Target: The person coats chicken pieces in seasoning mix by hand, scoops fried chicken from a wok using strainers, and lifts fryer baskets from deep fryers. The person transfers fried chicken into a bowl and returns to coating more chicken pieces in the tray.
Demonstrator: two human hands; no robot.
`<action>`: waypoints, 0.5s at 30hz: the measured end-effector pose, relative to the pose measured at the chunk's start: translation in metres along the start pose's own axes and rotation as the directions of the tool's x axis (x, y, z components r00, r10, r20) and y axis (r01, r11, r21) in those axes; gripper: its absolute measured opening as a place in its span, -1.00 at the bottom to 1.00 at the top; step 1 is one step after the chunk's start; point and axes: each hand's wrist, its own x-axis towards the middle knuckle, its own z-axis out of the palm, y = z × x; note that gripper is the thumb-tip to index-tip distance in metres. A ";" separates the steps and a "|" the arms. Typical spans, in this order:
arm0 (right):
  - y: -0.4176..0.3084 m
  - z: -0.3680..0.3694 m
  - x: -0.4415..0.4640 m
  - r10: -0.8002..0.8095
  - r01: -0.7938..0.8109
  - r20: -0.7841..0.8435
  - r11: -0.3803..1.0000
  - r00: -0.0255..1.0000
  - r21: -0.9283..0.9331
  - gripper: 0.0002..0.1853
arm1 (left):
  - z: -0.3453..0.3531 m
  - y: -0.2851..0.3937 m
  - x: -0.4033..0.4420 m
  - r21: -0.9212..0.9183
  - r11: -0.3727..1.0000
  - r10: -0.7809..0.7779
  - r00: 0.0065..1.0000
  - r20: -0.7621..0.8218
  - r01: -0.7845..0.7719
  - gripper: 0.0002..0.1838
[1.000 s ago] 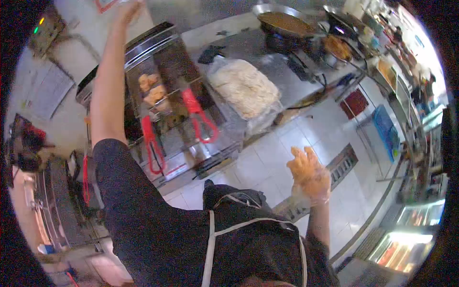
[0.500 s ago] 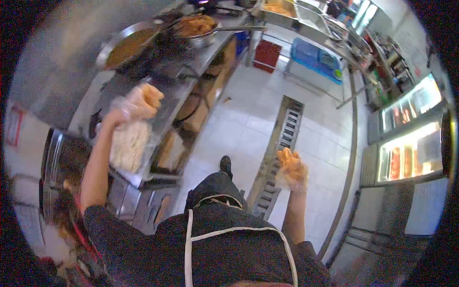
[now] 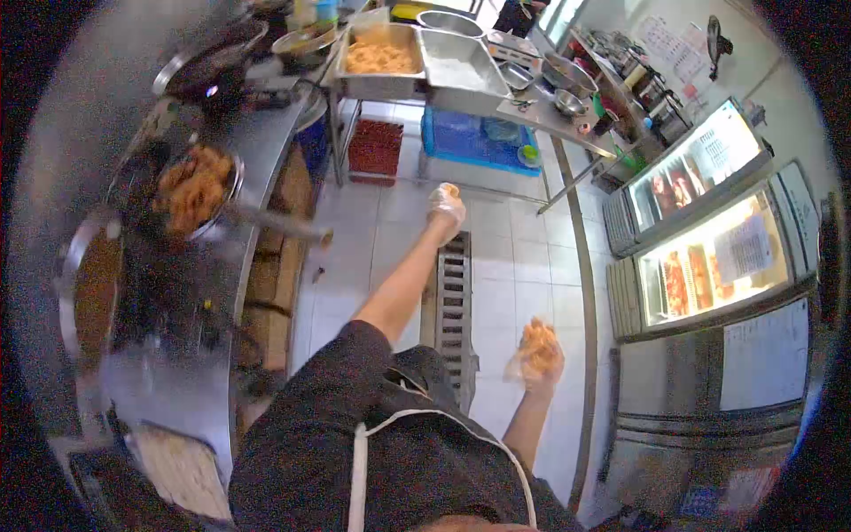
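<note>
My left hand (image 3: 446,207), in a clear plastic glove, is stretched forward over the floor with its fingers curled closed. Whatever it may hold is hidden. Lower and to the right, my right hand (image 3: 537,355) hangs above the floor, also in a clear glove; its curled fingers look orange and coated. I cannot make out anything inside them. Neither hand touches a surface. To the left of my left hand, a long-handled strainer (image 3: 284,223) rests on the stove counter, heaped with fried golden-brown pieces (image 3: 197,188).
A floor drain grate (image 3: 454,310) runs ahead of me. At the front stands a table with a metal tray of breaded pieces (image 3: 381,58) and a tray of white powder (image 3: 461,66). A red crate (image 3: 375,151) and blue bin (image 3: 474,142) sit below. Lit fridges (image 3: 709,266) line the right.
My view has turned toward the front table. My left hand has moved from above the pale tray on the left counter to straight ahead; my right hand stays low on the right.
</note>
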 end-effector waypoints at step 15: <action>-0.034 0.054 0.550 0.354 -0.376 0.435 0.926 0.828 -0.037 -0.85 | -0.135 0.152 0.449 -0.179 0.920 0.236 0.858 -0.456 -0.348 -0.86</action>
